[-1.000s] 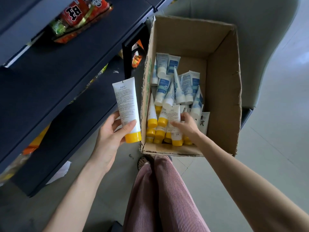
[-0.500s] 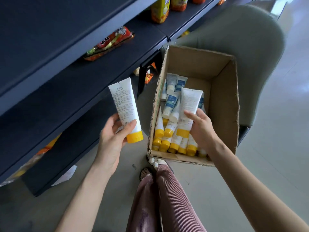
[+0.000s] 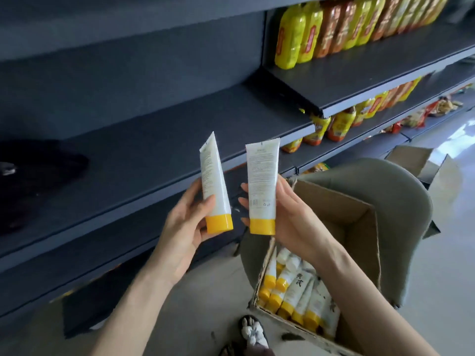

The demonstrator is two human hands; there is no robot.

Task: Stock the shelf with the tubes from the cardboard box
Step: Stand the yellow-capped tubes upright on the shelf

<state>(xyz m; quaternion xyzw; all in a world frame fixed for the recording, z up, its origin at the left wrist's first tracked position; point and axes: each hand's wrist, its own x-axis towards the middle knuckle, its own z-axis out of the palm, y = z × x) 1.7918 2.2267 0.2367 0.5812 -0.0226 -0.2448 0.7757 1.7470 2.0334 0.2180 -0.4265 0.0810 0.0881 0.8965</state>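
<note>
Each hand held one white, yellow-capped tube cap-down before the dark shelf [image 3: 159,150]: the left hand [image 3: 189,222] gripped the left tube [image 3: 214,186], the right hand [image 3: 288,217] the right tube [image 3: 262,186]. More tubes lay in the cardboard box [image 3: 359,227]. Carrying was in hand; next, likely, standing both on the shelf.

I saw the left tube [image 3: 214,181] as white, with a bright yellow cap and fine grey print down its side. The right tube [image 3: 262,181] matched it: white body, yellow cap, a block of small grey text and tiny symbols near the cap. The boxed tubes [image 3: 295,291] were white with yellow caps too, some marked with bold black characters. The cardboard box [image 3: 359,219] was plain brown. The shelf [image 3: 154,150] was dark blue-grey all over. The bottles [image 3: 290,37] looked yellow and orange with red labels. The chair [image 3: 401,191] was muted grey-green, the floor [image 3: 442,278] pale grey.
</note>
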